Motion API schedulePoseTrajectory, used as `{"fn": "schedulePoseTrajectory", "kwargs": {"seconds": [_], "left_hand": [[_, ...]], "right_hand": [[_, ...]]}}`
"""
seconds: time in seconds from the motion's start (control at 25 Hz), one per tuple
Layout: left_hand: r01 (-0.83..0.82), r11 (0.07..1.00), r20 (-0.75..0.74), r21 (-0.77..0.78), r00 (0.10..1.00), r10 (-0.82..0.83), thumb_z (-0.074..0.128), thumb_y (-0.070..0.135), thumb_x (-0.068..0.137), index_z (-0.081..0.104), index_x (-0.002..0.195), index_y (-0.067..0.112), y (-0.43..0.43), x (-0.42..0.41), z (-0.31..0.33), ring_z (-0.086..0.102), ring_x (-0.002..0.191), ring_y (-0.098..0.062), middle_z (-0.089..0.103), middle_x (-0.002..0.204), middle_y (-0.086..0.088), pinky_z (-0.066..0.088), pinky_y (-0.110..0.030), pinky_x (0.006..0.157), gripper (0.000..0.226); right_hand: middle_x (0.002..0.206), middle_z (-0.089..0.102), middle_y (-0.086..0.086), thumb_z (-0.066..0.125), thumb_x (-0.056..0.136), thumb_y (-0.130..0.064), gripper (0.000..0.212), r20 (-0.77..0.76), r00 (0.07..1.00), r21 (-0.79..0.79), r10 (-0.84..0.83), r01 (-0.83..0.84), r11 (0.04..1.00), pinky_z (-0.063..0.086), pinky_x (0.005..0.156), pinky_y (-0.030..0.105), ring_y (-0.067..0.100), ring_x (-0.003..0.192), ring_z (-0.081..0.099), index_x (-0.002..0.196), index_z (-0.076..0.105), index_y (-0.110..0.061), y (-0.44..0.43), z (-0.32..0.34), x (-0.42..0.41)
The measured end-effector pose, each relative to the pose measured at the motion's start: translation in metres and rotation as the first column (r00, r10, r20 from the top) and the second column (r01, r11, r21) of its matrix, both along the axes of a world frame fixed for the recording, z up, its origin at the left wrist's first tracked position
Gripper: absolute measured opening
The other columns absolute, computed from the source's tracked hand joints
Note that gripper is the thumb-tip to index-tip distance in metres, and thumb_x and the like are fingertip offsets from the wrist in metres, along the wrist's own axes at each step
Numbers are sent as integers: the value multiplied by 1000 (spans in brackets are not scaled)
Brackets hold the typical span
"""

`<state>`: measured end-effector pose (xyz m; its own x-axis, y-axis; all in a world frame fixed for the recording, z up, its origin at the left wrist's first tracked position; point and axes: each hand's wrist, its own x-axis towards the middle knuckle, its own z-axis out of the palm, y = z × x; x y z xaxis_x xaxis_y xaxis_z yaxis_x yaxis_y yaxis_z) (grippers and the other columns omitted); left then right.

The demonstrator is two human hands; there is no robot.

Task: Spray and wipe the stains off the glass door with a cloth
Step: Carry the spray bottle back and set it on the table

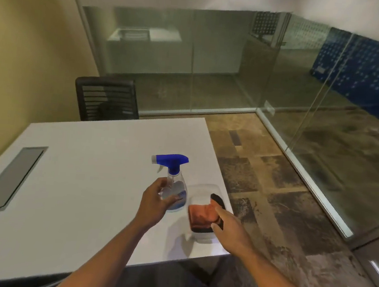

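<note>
The spray bottle, clear with a blue trigger head, stands near the white table's right edge, the left hand wrapped around its body. Just beside it, at the table's near right corner, a clear tray holds the orange cloth; the right hand rests fingers on it, grip unclear. The glass door stands well apart.

A white surface with a grey inset panel fills the left. Behind it stands a black slatted chair against a yellow wall. Glass partitions enclose mottled brown floor tiles; beyond, blurred, perhaps a white counter.
</note>
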<state>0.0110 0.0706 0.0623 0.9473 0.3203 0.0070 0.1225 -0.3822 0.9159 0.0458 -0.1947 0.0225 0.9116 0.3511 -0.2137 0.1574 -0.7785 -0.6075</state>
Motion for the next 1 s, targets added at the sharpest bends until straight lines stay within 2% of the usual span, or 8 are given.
{"fn": "schedulePoseTrajectory", "kwargs": {"seconds": [0.12,0.2,0.36,0.44,0.52,0.68,0.84,1.0], "left_hand": [[-89,996,-28,-18,996,88,90,18,86,68,116,20,23,-10,-18,69,107,-6,76,114,9,51,-23,89,37],[-137,990,-54,-29,989,135,90,16,87,70,119,19,36,-11,-33,70,105,-6,76,115,7,51,-22,88,38],[-205,979,-157,-5,967,202,90,18,86,69,132,20,54,-10,-68,69,115,-21,73,126,-1,56,-41,104,50],[-211,977,-176,-3,962,208,90,19,85,69,129,23,60,-10,-85,70,115,-22,74,125,0,56,-43,104,49],[-208,978,-181,-1,962,204,90,15,86,70,124,27,61,-10,-88,71,111,-17,75,121,2,54,-36,99,44],[-185,982,-224,-20,959,176,85,9,91,68,108,35,63,-13,-95,70,92,4,72,105,17,48,-9,80,35],[-234,968,-235,-92,950,207,84,10,93,69,119,19,66,-16,-104,69,99,-6,75,108,7,51,-20,84,31],[-237,964,-270,-121,942,198,83,9,93,68,124,16,64,-19,-98,70,100,-11,74,117,-3,58,-32,92,36]], "right_hand": [[146,57,2,61,99,-27,49,58,993,-167,100,-89,982,49,104,40,28,130,59,145,50,-15,11,-21,-8],[143,56,3,59,97,-25,51,84,980,-253,182,-156,955,45,107,38,29,130,58,145,46,-14,15,-36,-12],[157,49,5,56,102,-38,59,54,972,-309,231,-204,929,34,120,37,26,142,49,154,38,-15,16,-64,-16],[162,45,5,56,104,-44,66,34,973,-320,227,-204,925,33,123,36,25,147,46,159,35,-14,16,-76,-20],[165,43,8,56,103,-46,71,44,970,-350,238,-208,913,33,124,38,28,151,42,161,32,-12,15,-84,-23],[176,21,9,52,106,-48,80,26,970,-370,240,-213,904,16,132,39,29,164,17,168,18,-11,18,-88,-26],[178,14,8,47,108,-49,80,16,966,-382,259,-234,894,9,132,38,27,165,10,168,12,-11,19,-88,-24],[177,17,7,45,109,-51,77,8,969,-385,248,-226,895,11,132,38,26,165,12,168,15,-13,18,-87,-24]]}}
